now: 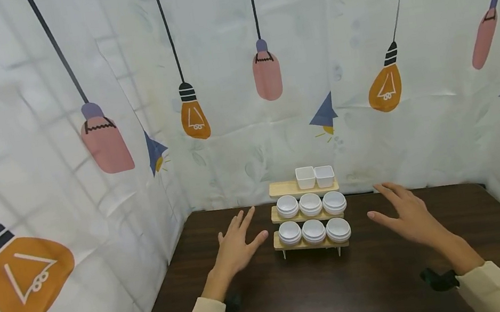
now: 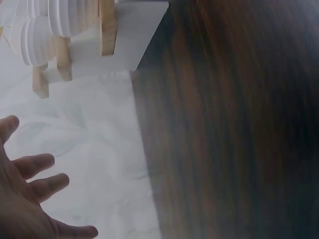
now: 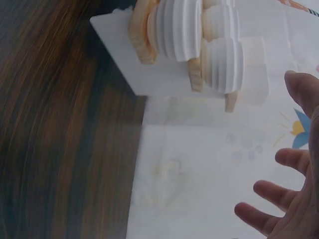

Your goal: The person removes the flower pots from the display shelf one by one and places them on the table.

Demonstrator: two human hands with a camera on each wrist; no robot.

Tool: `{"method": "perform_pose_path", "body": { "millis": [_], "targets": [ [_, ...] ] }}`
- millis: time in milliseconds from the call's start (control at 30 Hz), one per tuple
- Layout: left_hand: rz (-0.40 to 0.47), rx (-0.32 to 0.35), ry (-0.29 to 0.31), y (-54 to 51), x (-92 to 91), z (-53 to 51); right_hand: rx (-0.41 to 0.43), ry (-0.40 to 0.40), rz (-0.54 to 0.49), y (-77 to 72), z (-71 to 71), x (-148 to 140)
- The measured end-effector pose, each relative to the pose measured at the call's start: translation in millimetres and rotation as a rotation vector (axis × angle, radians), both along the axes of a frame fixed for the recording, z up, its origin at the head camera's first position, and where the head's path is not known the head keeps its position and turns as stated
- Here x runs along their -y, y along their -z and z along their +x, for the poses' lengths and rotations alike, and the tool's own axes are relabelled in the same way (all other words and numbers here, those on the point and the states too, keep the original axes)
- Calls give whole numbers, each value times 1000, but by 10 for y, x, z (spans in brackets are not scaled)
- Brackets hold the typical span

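Three-tier wooden stand (image 1: 279, 189) on dark table (image 1: 300, 299), near the printed cloth (image 1: 239, 147) behind it. Stand's lower and middle tiers: three round white bowls (image 1: 314, 230) each; top tier: two square white bowls (image 1: 305, 176) toward its right end. Left hand (image 1: 236, 248) near stand's left side, fingers spread. Right hand (image 1: 411, 215) off stand's right side, fingers also spread, thumb toward stand. Both hands apart from stand.

Bright light on pale cloth (image 1: 239, 147), soft glare on the dark counter (image 1: 315, 297); both wrist views hazy, slightly blurred.
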State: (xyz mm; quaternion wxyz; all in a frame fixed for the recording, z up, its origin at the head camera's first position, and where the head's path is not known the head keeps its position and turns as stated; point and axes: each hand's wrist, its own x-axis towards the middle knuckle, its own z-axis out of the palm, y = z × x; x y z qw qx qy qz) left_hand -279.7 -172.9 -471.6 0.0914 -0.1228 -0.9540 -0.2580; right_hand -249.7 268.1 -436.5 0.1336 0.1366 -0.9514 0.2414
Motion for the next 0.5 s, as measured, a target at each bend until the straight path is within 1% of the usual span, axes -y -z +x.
{"method": "perform_pose_path", "body": {
  "millis": [133, 267, 400, 500],
  "targets": [
    [115, -13, -5, 104, -61, -8, 22, -16, -80, -9, -25, 50],
    [243, 3, 2, 197, -134, -22, 54, -29, -154, -26, -42, 120],
    [420, 33, 18, 270, -224, -46, 74, -26, -217, -38, -68, 207],
    [548, 60, 28, 315, -297, -43, 83, -21, -248, -42, -97, 270]
  ]
}}
